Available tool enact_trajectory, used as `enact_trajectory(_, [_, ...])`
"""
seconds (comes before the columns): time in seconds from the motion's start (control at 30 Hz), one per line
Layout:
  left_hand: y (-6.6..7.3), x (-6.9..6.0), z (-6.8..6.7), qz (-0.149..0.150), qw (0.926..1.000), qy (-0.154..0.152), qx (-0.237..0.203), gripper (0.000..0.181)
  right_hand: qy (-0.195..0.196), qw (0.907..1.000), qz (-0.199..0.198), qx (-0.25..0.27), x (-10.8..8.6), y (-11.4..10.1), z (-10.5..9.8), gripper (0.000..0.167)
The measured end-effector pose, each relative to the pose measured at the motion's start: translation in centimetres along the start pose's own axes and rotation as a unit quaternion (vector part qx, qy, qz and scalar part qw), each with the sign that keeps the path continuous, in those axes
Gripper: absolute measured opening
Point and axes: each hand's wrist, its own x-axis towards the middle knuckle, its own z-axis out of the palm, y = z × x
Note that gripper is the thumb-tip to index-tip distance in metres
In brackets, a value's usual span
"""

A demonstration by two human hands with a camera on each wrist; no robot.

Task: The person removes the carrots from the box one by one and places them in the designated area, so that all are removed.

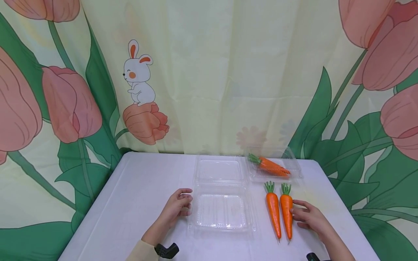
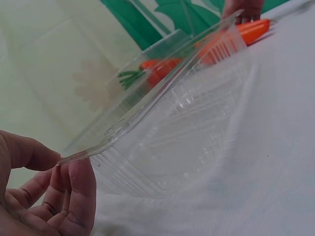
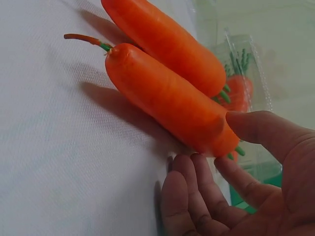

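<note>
An open clear plastic clamshell box [image 1: 220,212] lies on the table, lid folded back. My left hand [image 1: 179,204] is at its left side; in the left wrist view, the thumb and a finger of the left hand [image 2: 54,182] pinch the box's rim [image 2: 115,135]. Two carrots with green tops lie side by side right of the box: a left carrot [image 1: 273,214] and a right carrot [image 1: 287,214]. Beside the right carrot is my right hand [image 1: 308,216], fingers loosely bent. The right wrist view shows its thumb and fingertips at the carrot's [image 3: 167,101] top end; firm contact cannot be told.
A second clear clamshell box [image 1: 295,170] with orange carrots [image 1: 271,166] in it stands at the back right. The white-covered table [image 1: 147,174] ends at a curtain [image 1: 209,90] printed with tulips and a rabbit.
</note>
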Motion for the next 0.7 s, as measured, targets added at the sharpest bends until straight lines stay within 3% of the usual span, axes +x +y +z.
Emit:
enact_trajectory(0.3, [0.2,-0.3,-0.3,-0.003,0.9999,0.011,0.010,0.038,0.001,0.9999,-0.013,-0.009,0.1,-0.2,0.2,0.076])
enact_trajectory(0.7, [0.2,-0.2,-2.0,0.002,0.9991,0.040,0.014,0.036,0.005,0.9999,-0.006,-0.009,0.3,0.1,-0.3,0.077])
